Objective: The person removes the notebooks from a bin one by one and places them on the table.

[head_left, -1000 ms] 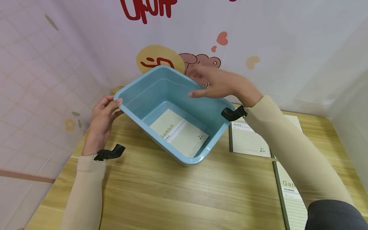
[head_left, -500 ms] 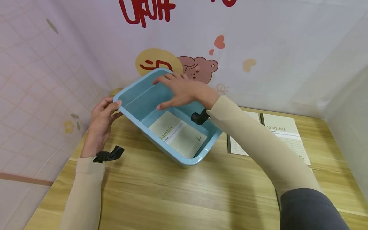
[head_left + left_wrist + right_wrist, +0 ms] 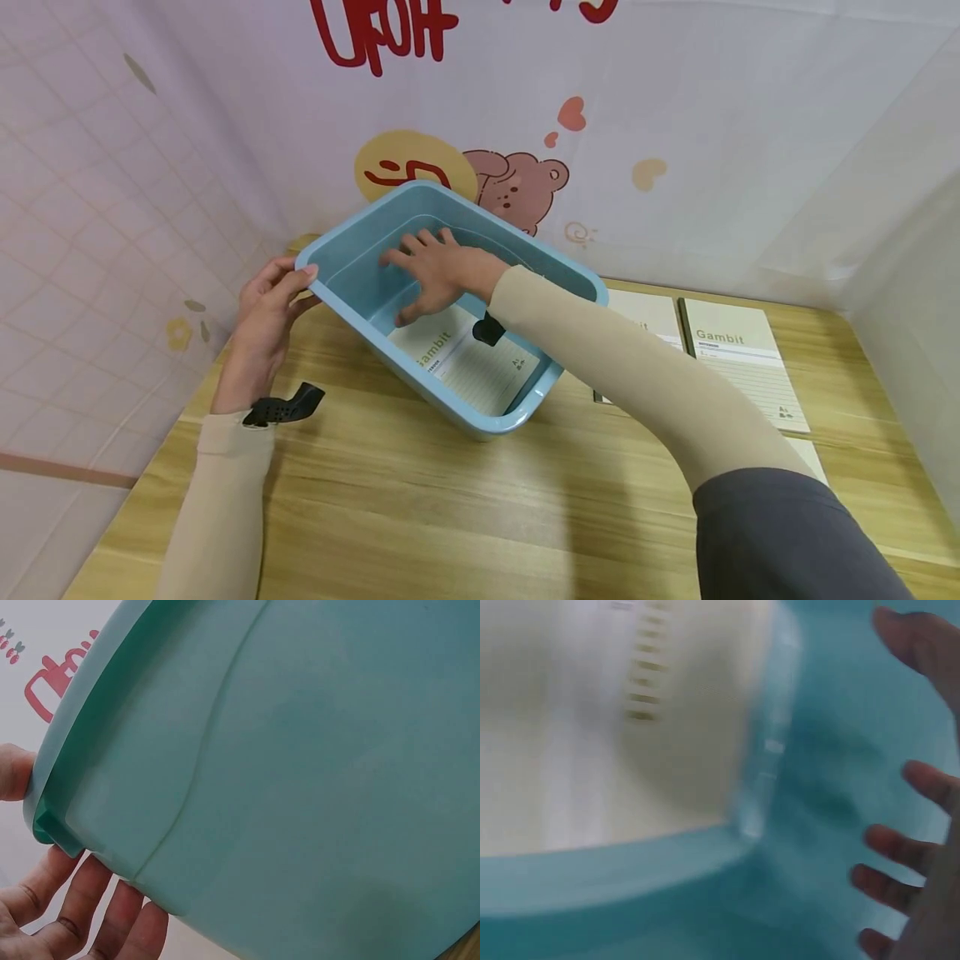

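Note:
A light blue plastic basin (image 3: pixel 390 346) stands tilted on the wooden table. My left hand (image 3: pixel 264 310) grips its left corner; in the left wrist view the thumb (image 3: pixel 13 772) lies on the rim while the fingers are bent against the outer wall. Flat on the basin's floor lies a cream notebook (image 3: pixel 487 379) printed "Gambit". Inside the basin, my right hand (image 3: pixel 437 273) reaches over the notebook's far end with fingers spread and nothing held. The right wrist view, blurred, has the notebook (image 3: pixel 682 712) beside those spread fingers (image 3: pixel 896 851).
Right of the basin lie more notebooks: one (image 3: pixel 645 315) partly hidden by the right sleeve, another (image 3: pixel 738 354) beside it, and a third (image 3: pixel 808 456) mostly covered by the arm. A printed curtain (image 3: pixel 712 100) hangs behind the table (image 3: pixel 450 517).
My right hand has moved left from over the basin's far right rim and down into the basin, fingers spreading. The left hand keeps its grip on the corner, and the basin stays nearly still.

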A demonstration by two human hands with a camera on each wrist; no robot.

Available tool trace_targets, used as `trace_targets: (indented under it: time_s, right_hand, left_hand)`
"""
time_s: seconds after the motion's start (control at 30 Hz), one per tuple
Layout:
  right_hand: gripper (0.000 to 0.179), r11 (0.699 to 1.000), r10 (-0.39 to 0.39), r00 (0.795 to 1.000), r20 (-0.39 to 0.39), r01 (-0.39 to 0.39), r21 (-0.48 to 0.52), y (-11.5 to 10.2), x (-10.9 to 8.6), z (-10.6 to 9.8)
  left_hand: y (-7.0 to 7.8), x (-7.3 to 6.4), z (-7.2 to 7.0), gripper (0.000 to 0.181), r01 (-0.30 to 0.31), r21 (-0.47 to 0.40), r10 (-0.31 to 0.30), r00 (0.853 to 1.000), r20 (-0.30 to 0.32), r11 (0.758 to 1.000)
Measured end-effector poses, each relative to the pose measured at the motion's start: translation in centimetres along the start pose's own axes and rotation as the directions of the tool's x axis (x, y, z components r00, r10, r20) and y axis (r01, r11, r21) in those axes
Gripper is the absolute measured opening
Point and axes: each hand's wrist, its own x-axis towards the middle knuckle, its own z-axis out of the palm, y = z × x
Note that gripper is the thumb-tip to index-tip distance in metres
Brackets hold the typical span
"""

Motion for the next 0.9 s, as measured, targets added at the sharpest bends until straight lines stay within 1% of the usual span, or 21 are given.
trace_targets:
  time_s: [0.13,0.27,0.37,0.53,0.7,0.83,0.9]
  right_hand:
    - [0.09,0.997,-0.066,0.997,0.042,0.067,-0.033,-0.1,0.6,1.4]
    - [0.087,0.99,-0.125,0.992,0.032,0.127,-0.06,-0.3,1.1,2.5]
    - [0.085,0.985,-0.146,0.989,0.036,0.149,-0.087,-0.3,1.4,3.2]
    - [0.082,0.981,-0.135,0.986,0.094,0.146,-0.131,-0.4,1.6,3.9]
    - [0.082,0.983,-0.117,0.977,0.18,0.14,-0.119,-0.5,1.8,4.1]
    - [0.081,0.984,-0.109,0.972,0.206,0.134,-0.114,-0.6,1.8,4.2]
    - [0.08,0.987,-0.088,0.973,0.214,0.115,-0.116,-0.6,1.8,4.2]
  left_hand:
    - [0.1,0.0,0.0,0.01,-0.003,0.009,0.003,1.0,0.0,1.0]
    - [0.1,-0.1,0.0,0.009,0.0,0.01,0.0,1.0,0.001,1.0]
    - [0.1,-0.1,0.0,0.008,-0.01,0.008,0.01,1.0,0.0,1.0]
    - [0.1,-0.1,0.1,0.006,-0.034,0.001,0.034,0.999,0.004,0.999]
    - [0.1,-0.1,0.0,0.003,-0.053,-0.02,0.053,0.999,0.001,0.998]
    - [0.1,-0.2,0.0,0.004,-0.042,-0.02,0.042,0.999,-0.002,0.999]
    - [0.1,-0.2,0.0,0.004,-0.028,-0.017,0.028,1.0,-0.002,0.999]
